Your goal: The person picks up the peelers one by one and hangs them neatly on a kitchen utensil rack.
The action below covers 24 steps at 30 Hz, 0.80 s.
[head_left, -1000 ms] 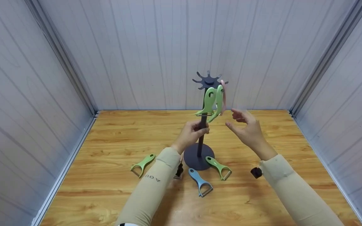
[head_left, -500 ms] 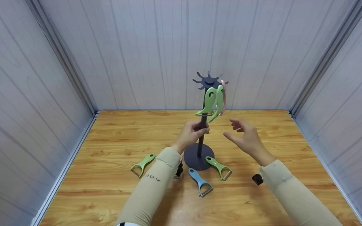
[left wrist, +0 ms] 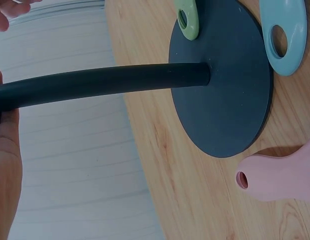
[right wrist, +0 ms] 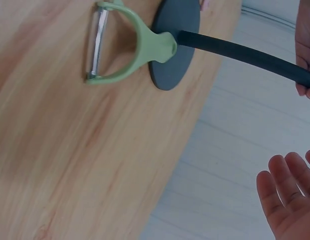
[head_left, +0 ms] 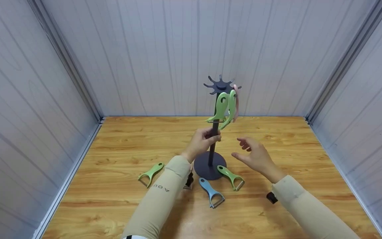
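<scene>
My left hand (head_left: 200, 142) grips the pole of a dark display stand (head_left: 212, 154), which stands upright on its round base (left wrist: 230, 115). Two green peelers (head_left: 222, 106) and a pink peeler (head_left: 236, 104) hang from the hooks at the stand's top. To the right of the pole, my right hand (head_left: 256, 156) is in the air with fingers loosely bent and nothing in it. Below it, a green peeler (right wrist: 144, 47) lies with its handle end over the base. A blue peeler (head_left: 211, 193) rests on the table in front of the stand.
Another green peeler (head_left: 151, 175) lies left of the stand on the wooden table (head_left: 118, 146). A pink peeler (left wrist: 280, 175), mostly hidden by my left arm in the head view, lies near the base. Pale panel walls (head_left: 151, 59) enclose the back and sides.
My right hand has moved down and slightly left, away from the hanging peelers, toward the green peeler beside the base. The left hand and stand have stayed in place.
</scene>
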Each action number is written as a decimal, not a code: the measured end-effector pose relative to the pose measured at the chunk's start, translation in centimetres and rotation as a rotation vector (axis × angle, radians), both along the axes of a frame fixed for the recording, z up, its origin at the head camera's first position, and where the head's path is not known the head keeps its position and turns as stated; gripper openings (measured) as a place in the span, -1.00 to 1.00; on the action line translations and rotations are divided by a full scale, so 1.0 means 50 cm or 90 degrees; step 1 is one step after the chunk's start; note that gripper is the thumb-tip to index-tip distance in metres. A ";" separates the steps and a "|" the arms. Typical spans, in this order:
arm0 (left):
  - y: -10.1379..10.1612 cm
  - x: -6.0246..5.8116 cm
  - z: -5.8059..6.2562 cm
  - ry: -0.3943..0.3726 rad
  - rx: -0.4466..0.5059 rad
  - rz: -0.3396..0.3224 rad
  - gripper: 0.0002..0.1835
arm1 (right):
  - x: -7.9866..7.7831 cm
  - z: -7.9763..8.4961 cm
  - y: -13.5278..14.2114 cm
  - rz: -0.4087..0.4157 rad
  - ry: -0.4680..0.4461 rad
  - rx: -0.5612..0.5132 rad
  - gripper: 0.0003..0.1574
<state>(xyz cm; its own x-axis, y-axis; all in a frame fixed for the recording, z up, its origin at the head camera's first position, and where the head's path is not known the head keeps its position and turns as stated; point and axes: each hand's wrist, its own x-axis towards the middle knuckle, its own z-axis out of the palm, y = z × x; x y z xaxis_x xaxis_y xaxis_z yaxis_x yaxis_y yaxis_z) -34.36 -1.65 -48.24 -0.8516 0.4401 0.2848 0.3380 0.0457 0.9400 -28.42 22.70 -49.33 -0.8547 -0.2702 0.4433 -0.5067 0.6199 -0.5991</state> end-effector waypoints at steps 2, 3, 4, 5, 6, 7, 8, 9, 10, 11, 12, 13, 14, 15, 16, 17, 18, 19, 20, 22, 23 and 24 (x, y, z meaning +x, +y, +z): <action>0.001 0.001 0.000 0.003 0.002 0.005 -0.84 | 0.002 -0.006 -0.002 0.006 -0.007 0.008 -0.31; 0.001 0.001 0.000 0.005 0.003 0.006 -0.85 | 0.004 -0.010 -0.003 0.008 -0.012 0.011 -0.31; 0.001 0.001 0.000 0.008 0.001 0.008 -0.86 | 0.005 -0.013 -0.004 0.010 -0.019 0.013 -0.32; 0.001 0.001 0.000 0.009 0.000 0.010 -0.87 | 0.007 -0.017 -0.005 0.011 -0.024 0.018 -0.31; 0.001 0.001 -0.001 0.009 -0.001 0.011 -0.87 | 0.008 -0.021 -0.007 0.012 -0.030 0.024 -0.31; 0.001 0.001 -0.001 0.008 -0.002 0.013 -0.87 | 0.010 -0.025 -0.008 0.011 -0.035 0.032 -0.31; 0.001 0.000 -0.002 0.007 -0.002 0.014 -0.88 | 0.012 -0.029 -0.009 0.010 -0.040 0.041 -0.30; 0.001 0.000 -0.002 0.005 -0.004 0.016 -0.88 | 0.013 -0.033 -0.010 0.009 -0.046 0.049 -0.30; 0.001 0.000 -0.003 0.003 -0.005 0.017 -0.88 | 0.014 -0.037 -0.012 0.007 -0.053 0.057 -0.30; 0.001 -0.001 -0.004 0.001 -0.006 0.018 -0.87 | 0.016 -0.041 -0.013 0.004 -0.061 0.067 -0.30; 0.001 -0.001 -0.004 -0.002 -0.007 0.019 -0.87 | 0.017 -0.044 -0.014 0.004 -0.071 0.072 -0.30; 0.001 -0.002 -0.005 -0.003 -0.008 0.020 -0.87 | 0.018 -0.047 -0.016 0.003 -0.081 0.079 -0.31; 0.002 -0.003 -0.005 -0.005 -0.011 0.021 -0.87 | 0.019 -0.051 -0.017 0.001 -0.092 0.086 -0.31; 0.002 -0.003 -0.006 -0.007 -0.012 0.023 -0.87 | 0.020 -0.054 -0.018 0.001 -0.103 0.090 -0.32; 0.002 -0.003 -0.006 -0.007 -0.013 0.023 -0.86 | 0.020 -0.057 -0.019 0.000 -0.112 0.096 -0.32; 0.002 -0.002 -0.006 -0.008 -0.012 0.023 -0.86 | 0.021 -0.059 -0.020 0.000 -0.120 0.102 -0.32; 0.002 -0.002 -0.005 -0.008 -0.012 0.022 -0.85 | 0.022 -0.062 -0.021 0.000 -0.127 0.107 -0.32; 0.001 0.000 -0.003 -0.009 -0.011 0.020 -0.84 | 0.023 -0.064 -0.021 0.000 -0.133 0.111 -0.31; 0.001 0.002 0.000 -0.009 -0.012 0.017 -0.84 | 0.023 -0.067 -0.022 0.000 -0.138 0.112 -0.30; -0.002 0.013 0.016 -0.007 -0.010 0.008 -0.83 | 0.024 -0.071 -0.023 0.002 -0.150 0.116 -0.27; -0.004 0.018 0.024 -0.006 -0.010 0.002 -0.83 | 0.024 -0.073 -0.023 0.004 -0.157 0.117 -0.27; -0.006 0.023 0.034 -0.004 -0.010 -0.005 -0.82 | 0.024 -0.075 -0.024 0.007 -0.164 0.118 -0.26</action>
<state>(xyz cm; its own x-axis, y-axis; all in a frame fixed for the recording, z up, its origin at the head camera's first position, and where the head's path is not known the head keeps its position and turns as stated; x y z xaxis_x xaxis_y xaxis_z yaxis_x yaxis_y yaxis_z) -33.20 -1.97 -46.56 -0.8498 0.4514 0.2722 0.3325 0.0582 0.9413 -27.24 21.52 -53.10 -0.9291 -0.3356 0.1554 -0.3602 0.7259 -0.5860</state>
